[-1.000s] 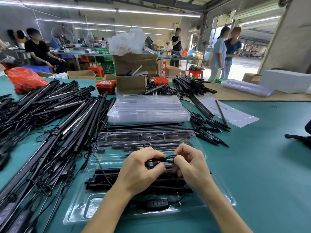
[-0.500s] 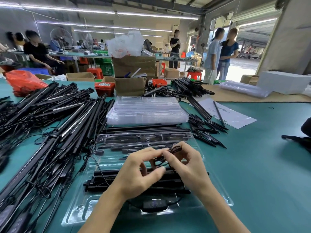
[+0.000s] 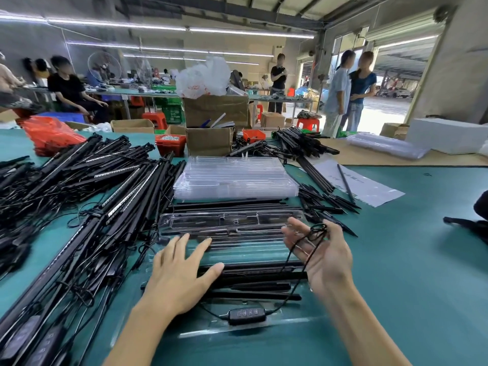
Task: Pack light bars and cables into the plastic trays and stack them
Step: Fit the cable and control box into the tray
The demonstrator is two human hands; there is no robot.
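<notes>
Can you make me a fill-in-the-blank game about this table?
1. The thin black cable lies across the ____ hand.
2. The left hand rests flat on the black ____ bars.
3. The black button controller lies in the clear plastic ____.

Missing words: right; light; tray

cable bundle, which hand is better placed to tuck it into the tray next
Right. The right hand already has the coiled cable looped over its fingers, above the clear tray. The left hand lies spread flat on the light bars, likely steadying them.
</notes>
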